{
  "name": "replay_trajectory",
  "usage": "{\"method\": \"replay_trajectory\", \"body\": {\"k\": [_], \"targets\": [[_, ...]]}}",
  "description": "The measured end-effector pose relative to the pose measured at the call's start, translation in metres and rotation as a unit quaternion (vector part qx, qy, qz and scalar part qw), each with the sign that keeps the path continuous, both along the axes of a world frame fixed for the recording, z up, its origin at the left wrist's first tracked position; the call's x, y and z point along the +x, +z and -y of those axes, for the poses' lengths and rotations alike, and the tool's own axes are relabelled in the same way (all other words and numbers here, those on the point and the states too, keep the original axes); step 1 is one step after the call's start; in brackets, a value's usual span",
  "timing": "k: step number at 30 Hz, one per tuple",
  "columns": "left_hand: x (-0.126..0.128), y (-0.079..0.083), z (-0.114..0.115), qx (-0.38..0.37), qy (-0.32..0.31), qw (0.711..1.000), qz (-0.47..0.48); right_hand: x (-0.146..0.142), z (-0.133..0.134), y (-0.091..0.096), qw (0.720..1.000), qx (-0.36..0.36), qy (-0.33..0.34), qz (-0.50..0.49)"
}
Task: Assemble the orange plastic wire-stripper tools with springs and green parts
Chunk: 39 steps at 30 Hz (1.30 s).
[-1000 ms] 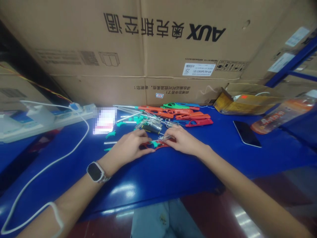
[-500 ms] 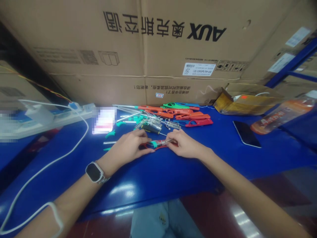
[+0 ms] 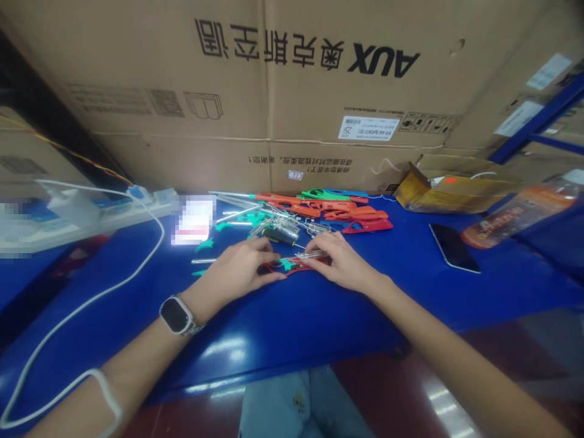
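My left hand point(image 3: 244, 264) is closed round the left part of a red utility-lighter shell point(image 3: 298, 266), which lies low over the blue table. A green trigger piece point(image 3: 287, 266) shows in the shell beside my left fingertips. Curled over the right end of the shell, my right hand point(image 3: 341, 261) pinches a slim clear lighter tank point(image 3: 311, 254). My right fingers partly hide both parts. Just behind my hands lies a screwdriver point(image 3: 280, 237) with a black and yellow handle. Several clear tanks with thin wires point(image 3: 288, 227) are heaped beyond it.
Orange and red lighter shells point(image 3: 365, 224) lie at the back, with green pieces point(image 3: 204, 246) at the left. Further right are a phone point(image 3: 454, 248), a drink bottle point(image 3: 515, 216) and an open carton point(image 3: 460, 182). A white cable point(image 3: 86, 304) loops from the power strip over my left forearm.
My right fingers have shifted, and more of the clear tank now shows above the red shell. My left hand keeps its hold on the shell.
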<state>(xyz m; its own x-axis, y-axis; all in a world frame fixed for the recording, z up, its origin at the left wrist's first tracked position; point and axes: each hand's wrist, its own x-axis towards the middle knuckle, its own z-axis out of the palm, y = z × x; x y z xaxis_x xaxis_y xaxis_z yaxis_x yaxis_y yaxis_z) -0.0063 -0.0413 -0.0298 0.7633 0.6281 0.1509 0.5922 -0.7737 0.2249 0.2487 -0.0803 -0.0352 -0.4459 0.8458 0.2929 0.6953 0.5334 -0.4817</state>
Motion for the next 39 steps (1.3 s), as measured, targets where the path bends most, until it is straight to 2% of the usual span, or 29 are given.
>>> {"method": "replay_trajectory", "body": {"k": [11, 21, 23, 26, 29, 35, 39], "targets": [[0.001, 0.000, 0.000, 0.000, 0.003, 1.000, 0.002, 0.002, 0.001, -0.006, 0.999, -0.022, -0.023, -0.009], [-0.001, 0.000, 0.000, -0.001, 0.006, 1.000, -0.001, -0.008, -0.006, -0.021, 0.981, -0.075, -0.048, -0.172], [-0.001, 0.000, -0.001, -0.003, 0.003, 1.000, -0.002, -0.007, -0.004, -0.021, 0.987, -0.056, -0.044, -0.146], [-0.001, 0.000, 0.000, -0.001, -0.001, 1.000, -0.002, -0.005, 0.002, -0.018, 0.998, 0.002, -0.037, -0.054], [-0.001, 0.000, 0.001, 0.003, -0.001, 1.000, -0.007, -0.005, 0.006, -0.015, 0.999, 0.031, -0.035, -0.005], [-0.004, 0.003, -0.001, 0.006, -0.015, 1.000, 0.005, -0.009, 0.002, -0.023, 0.994, -0.007, -0.050, -0.095], [-0.007, 0.002, -0.007, -0.001, -0.045, 0.999, 0.030, -0.008, 0.001, -0.026, 0.994, -0.001, -0.053, -0.099]]}}
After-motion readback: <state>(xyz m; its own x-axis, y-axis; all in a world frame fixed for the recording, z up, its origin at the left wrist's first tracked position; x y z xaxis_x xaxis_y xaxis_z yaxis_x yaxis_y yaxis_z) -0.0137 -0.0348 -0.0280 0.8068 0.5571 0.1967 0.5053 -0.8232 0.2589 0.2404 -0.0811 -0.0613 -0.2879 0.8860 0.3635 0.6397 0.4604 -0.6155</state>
